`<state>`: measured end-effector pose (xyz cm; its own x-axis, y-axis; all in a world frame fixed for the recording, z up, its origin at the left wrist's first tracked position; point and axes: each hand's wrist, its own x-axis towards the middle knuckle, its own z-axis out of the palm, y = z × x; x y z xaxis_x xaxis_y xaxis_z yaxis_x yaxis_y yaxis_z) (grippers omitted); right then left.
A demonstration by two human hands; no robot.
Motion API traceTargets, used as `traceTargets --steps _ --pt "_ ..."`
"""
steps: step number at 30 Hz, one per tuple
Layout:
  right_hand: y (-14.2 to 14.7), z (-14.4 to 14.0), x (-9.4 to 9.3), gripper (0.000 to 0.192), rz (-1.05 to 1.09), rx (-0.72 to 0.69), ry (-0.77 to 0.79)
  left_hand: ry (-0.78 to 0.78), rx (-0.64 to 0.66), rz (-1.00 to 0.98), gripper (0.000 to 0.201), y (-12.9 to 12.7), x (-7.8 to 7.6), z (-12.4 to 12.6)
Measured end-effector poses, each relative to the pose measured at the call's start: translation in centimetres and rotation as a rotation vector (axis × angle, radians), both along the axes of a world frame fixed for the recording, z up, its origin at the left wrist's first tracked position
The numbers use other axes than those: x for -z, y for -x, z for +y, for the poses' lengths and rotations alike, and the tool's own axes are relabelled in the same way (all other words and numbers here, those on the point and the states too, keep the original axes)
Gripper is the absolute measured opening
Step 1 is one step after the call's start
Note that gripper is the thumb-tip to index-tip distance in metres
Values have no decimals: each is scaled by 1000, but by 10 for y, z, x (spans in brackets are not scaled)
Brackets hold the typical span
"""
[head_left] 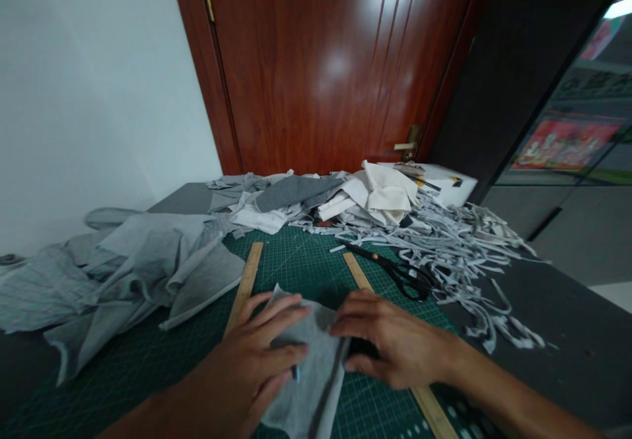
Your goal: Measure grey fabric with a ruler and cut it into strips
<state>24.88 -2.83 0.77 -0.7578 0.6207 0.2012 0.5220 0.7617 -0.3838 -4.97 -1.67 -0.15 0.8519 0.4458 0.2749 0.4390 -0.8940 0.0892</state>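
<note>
cloth: small gray cloth piece [311,373], flat on the green cutting mat [148,373], near the front edge, right under both hands.
L hand: left hand [257,360] lies on the cloth's left part, fingers spread wide & flat, pressing down. Not pinching. A bit of blue peeks out by the fingertips; can't tell what it is.
R hand: right hand [390,343] at the cloth's right edge, fingers bent over it, touching. Something dark under the fingers; can't tell if it grips it.
which way: cloth sits between the 2 hands. Its long side runs from near the person to away, leaning a bit. L hand covers more of it, so L is nearer.
rulers: left wooden ruler [244,284] just beside the cloth's left top; right wooden ruler [395,340] goes under the R hand, on toward the front.
scissors: black scissors [399,271] past the R hand, near, not touched.
other stuff: big gray cloth pile [138,268] on the left; strips of cut cloth [454,241] on the right; white box [444,185] at the back by the brown door [326,64].
writing: none I can read. Mat has grid lines only.
</note>
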Motion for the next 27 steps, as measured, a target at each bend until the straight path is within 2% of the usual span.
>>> traceTargets --steps 3,5,6,8,10,13,15,17,18,19,23,25,27 --pt "-3 -9 7 18 1 51 -12 -86 -247 -160 41 13 25 -1" --pt "-4 -18 9 4 5 57 -10 -95 -314 -162 40 21 36 4" --pt "-3 -22 9 4 5 58 -10 -90 -320 -148 40 24 38 8" --pt "1 -30 9 12 -2 61 -25 -56 -301 -122 43 26 35 19" --pt "6 -37 10 17 -21 64 -46 12 -249 -121 44 23 23 30" --pt "15 -46 13 19 -74 41 -91 150 -105 -135 42 9 4 43" --pt "21 -51 16 21 -118 2 -158 193 -22 -128 44 -4 -4 51" --pt "25 -54 17 23 -158 -24 -227 184 58 -141 46 -18 -5 60" --pt "26 -56 16 23 -173 -32 -247 175 57 -168 47 -25 -3 65" --pt "27 -57 15 23 -186 -33 -258 178 116 -151 46 -33 -2 70" --pt "27 -62 11 19 -210 -8 -263 202 205 -109 42 -60 1 85" --pt "26 -63 11 18 -212 20 -242 198 198 -58 38 -71 1 84" --pt "24 -64 15 19 -207 39 -223 159 97 -35 34 -80 4 77"
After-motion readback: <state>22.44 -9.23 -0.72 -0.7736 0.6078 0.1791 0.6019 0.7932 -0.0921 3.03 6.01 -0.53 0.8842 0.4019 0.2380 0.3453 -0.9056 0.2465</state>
